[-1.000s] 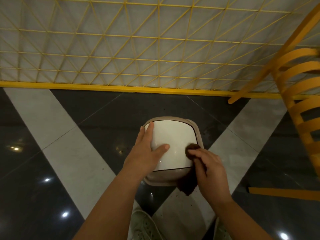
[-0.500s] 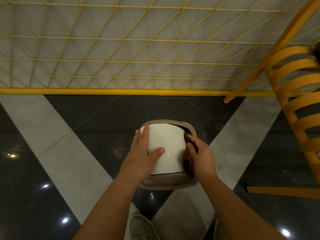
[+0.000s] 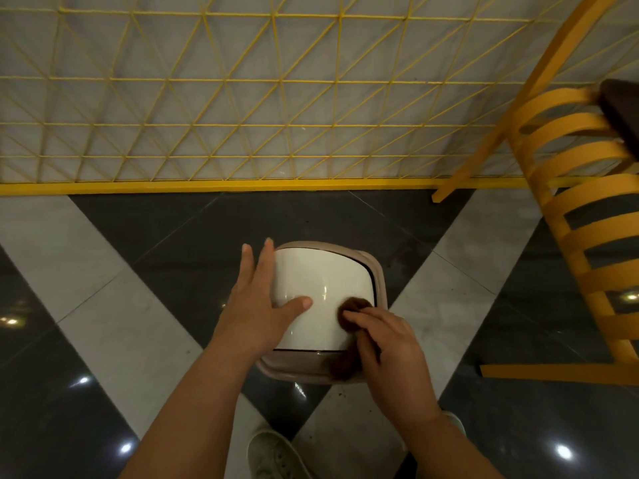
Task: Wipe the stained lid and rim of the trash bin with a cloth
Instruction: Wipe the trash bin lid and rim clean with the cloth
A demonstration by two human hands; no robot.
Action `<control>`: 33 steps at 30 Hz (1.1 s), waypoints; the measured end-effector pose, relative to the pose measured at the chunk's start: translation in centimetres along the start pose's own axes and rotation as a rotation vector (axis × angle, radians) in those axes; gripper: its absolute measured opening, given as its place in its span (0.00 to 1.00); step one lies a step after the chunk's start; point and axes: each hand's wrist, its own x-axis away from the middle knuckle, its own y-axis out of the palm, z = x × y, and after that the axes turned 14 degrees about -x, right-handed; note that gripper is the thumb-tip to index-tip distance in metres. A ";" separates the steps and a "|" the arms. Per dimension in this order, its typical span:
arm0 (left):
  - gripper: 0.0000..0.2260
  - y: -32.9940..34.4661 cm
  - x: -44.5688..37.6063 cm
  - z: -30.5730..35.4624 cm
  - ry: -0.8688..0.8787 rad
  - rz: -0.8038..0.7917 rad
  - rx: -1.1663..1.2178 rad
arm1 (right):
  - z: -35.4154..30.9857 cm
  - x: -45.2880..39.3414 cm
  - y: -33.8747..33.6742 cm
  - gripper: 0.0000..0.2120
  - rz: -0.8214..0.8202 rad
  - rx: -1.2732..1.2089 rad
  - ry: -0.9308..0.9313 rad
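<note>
A small trash bin stands on the floor below me, with a glossy white lid (image 3: 323, 274) set in a beige rim (image 3: 379, 271). My left hand (image 3: 257, 307) lies flat against the lid's left side, fingers apart, thumb resting on the top. My right hand (image 3: 387, 344) is closed on a dark brown cloth (image 3: 351, 314) and presses it onto the lid's near right corner. A loose end of the cloth hangs over the rim under the hand.
A yellow wire-mesh fence (image 3: 242, 98) with a yellow base rail runs across behind the bin. A yellow slatted chair (image 3: 587, 236) stands at the right. The floor (image 3: 103, 305) is glossy dark and light tile. My shoes (image 3: 276, 458) are just below the bin.
My right hand has come back with the cloth from the lid's far right edge to its near right corner. My left hand has stayed on the lid's left side.
</note>
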 end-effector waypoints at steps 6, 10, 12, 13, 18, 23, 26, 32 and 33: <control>0.55 -0.9 1.1 0.1 -0.276 0.134 -0.138 | 4.0 2.9 -1.5 0.17 -0.066 0.072 0.113; 0.49 -1.2 1.2 0.1 -0.317 0.054 -0.136 | 4.4 4.8 0.3 0.18 -0.064 0.088 0.022; 0.44 -1.4 1.3 -0.1 -0.288 0.070 -0.128 | 4.5 6.1 1.4 0.20 -0.050 0.081 -0.021; 0.43 -1.4 1.3 -0.2 -0.262 0.087 -0.131 | 4.4 6.7 2.0 0.20 -0.053 0.080 -0.031; 0.34 -1.4 1.3 -0.2 -0.130 0.158 -0.062 | 3.4 9.1 5.0 0.22 -0.190 0.127 -0.114; 0.24 -0.5 1.2 -0.4 0.076 0.147 0.032 | 0.9 8.2 6.2 0.19 -0.338 0.177 -0.135; 0.25 -0.5 1.4 -0.9 0.089 0.098 0.047 | -0.1 6.5 4.4 0.17 -0.219 0.070 -0.211; 0.42 -1.1 2.5 -2.5 0.031 -0.067 0.039 | 0.1 2.8 -1.2 0.16 0.185 -0.118 0.037; 0.44 -0.8 2.6 -2.4 0.049 -0.089 0.012 | 0.3 2.4 -1.3 0.15 0.228 -0.137 0.076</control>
